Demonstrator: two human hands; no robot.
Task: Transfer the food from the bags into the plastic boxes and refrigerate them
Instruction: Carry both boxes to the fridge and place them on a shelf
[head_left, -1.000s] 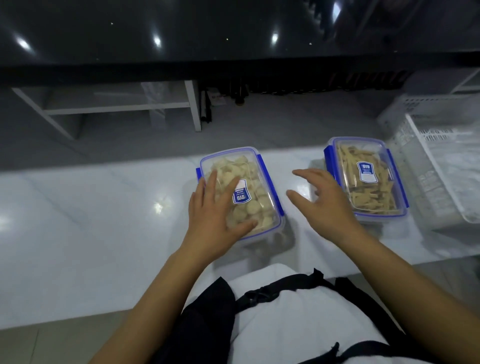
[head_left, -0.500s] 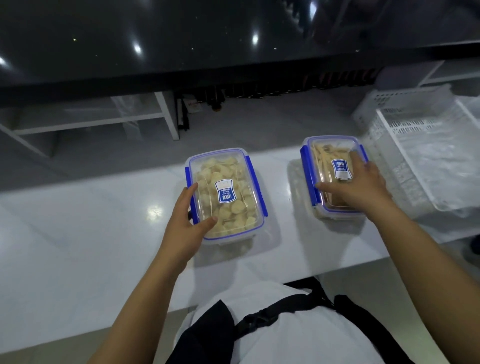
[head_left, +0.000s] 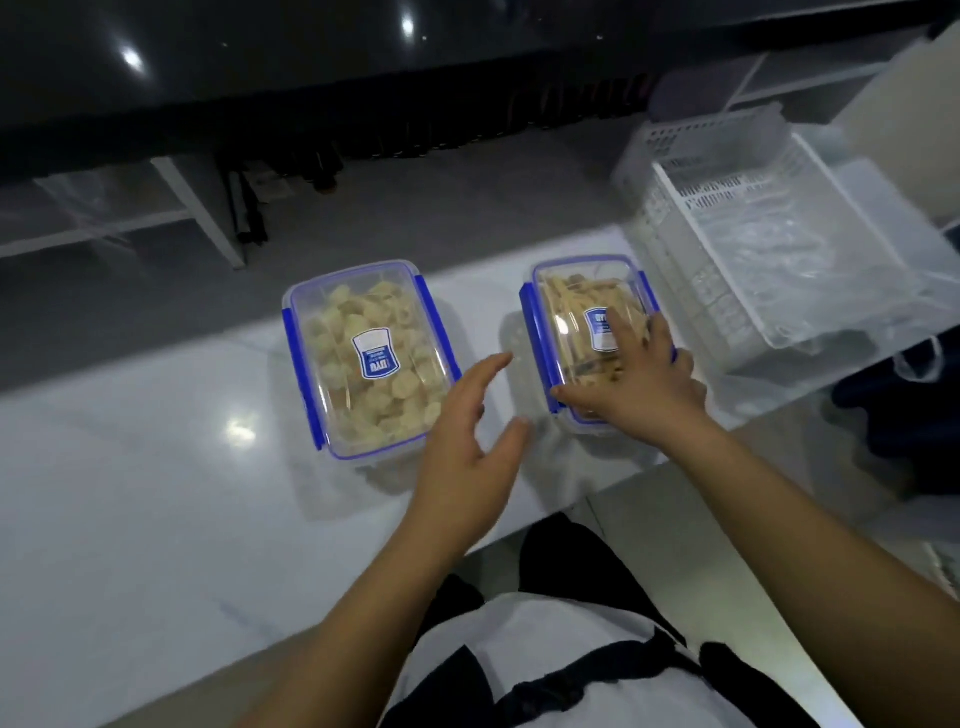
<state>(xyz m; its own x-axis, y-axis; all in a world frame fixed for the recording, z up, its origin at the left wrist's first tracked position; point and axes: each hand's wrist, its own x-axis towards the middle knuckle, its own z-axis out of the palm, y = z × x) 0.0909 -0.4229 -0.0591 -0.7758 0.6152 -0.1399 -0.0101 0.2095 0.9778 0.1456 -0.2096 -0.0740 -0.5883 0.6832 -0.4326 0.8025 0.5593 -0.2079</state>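
Note:
Two clear plastic boxes with blue clips and lids on stand on the white counter (head_left: 130, 493). The left box (head_left: 363, 358) holds pale round food pieces. The right box (head_left: 576, 327) holds pale strips. My right hand (head_left: 639, 384) lies on the right box's lid and grips its near end, thumb at the left corner. My left hand (head_left: 467, 441) hovers between the boxes, fingers spread, holding nothing, just right of the left box.
A white slotted plastic basket (head_left: 675, 176) with crumpled clear plastic bags inside stands to the right of the boxes. Past the counter's far edge lie a grey floor and a white shelf frame (head_left: 202, 208). The counter ends just right of my body.
My left hand has let go of the left box and moved right, into the gap between the boxes. My right hand stays on the right box. The view has shifted.

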